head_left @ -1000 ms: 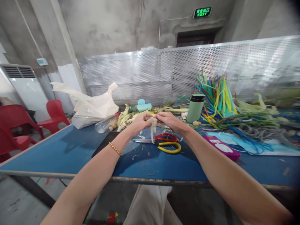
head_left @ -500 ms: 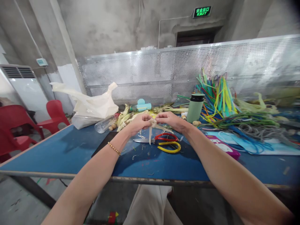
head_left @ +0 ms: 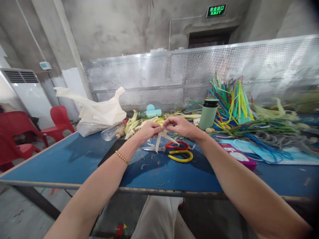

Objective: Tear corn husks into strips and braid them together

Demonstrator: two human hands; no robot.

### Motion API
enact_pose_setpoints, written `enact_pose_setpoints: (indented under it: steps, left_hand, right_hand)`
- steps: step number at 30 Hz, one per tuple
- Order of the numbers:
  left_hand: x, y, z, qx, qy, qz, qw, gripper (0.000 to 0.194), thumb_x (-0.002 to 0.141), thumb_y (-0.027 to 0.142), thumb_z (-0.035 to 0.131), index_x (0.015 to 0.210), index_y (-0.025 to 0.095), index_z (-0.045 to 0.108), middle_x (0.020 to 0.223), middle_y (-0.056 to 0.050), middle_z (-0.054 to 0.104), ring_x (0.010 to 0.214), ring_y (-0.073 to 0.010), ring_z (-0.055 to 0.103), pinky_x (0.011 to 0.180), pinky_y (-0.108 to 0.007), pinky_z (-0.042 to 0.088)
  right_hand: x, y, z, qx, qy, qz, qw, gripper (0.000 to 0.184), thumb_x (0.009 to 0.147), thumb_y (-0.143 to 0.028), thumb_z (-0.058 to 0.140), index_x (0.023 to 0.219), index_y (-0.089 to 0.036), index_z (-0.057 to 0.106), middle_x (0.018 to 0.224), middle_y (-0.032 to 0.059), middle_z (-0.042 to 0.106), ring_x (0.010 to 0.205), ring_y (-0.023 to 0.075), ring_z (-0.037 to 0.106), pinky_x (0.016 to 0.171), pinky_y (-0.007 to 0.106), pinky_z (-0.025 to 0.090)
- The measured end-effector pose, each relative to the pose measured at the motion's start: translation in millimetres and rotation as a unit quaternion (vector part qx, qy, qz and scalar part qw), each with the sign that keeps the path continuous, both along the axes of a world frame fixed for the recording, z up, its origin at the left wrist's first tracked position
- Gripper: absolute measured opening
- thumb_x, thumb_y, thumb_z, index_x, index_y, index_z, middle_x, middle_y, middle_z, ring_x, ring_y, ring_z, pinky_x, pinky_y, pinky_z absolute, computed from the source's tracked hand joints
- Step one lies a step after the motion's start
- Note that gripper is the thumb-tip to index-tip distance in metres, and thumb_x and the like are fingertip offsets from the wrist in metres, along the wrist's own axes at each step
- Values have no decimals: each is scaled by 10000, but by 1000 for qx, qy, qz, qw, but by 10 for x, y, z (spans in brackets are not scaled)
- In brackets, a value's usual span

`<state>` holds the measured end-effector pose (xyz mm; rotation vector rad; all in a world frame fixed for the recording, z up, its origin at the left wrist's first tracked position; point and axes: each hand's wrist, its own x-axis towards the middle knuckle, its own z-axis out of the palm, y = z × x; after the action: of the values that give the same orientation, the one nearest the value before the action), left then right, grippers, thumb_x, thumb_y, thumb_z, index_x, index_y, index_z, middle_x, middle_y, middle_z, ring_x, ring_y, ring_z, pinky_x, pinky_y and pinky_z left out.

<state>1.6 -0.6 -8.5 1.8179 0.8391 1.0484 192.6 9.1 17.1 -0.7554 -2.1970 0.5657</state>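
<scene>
The pale husk-like strip (head_left: 158,143) hangs below our fingers (head_left: 156,128); we pinch its top with left hand (head_left: 149,130) and right hand (head_left: 182,127), apparently for steadiness. Nearer us than the fingers, red-and-yellow-handled scissors (head_left: 179,151) lie on the desk (head_left: 82,162), presumably for quick access.

Desk (head_left: 57,162): open lane on L, fwd of white bag (head_left: 101,114). Strip b/w scissors (head_left: 161,149) & front edge passable, some scraps. Scissors obstruct nr side of hands (head_left: 181,126); purple case (head_left: 240,158) obstructs R. Far side jammed: husks (head_left: 132,125), tumbler (head_left: 208,117), cords (head_left: 269,136).
</scene>
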Motion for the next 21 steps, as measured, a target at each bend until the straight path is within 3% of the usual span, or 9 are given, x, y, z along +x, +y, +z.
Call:
enact_pose_setpoints:
  steps: [9,21]
  left_hand:
    - [15,-43,36,-14,-1,-8,1000,412,702,493,703,565,151,518,485,53,341,440,-54,306,447,-237,168]
    - [16,-27,20,1,19,-3,1000,397,677,477,725,550,144,550,508,42,380,462,-56,305,449,-233,187]
  right_hand:
    - [-24,3,-4,64,14,-18,998,166,723,-152,572,852,-154,676,830,47,694,751,155,619,697,273,475]
    - [-36,0,-17,58,34,-44,997,165,731,-198,600,857,-145,693,807,56,700,726,157,617,670,281,481]
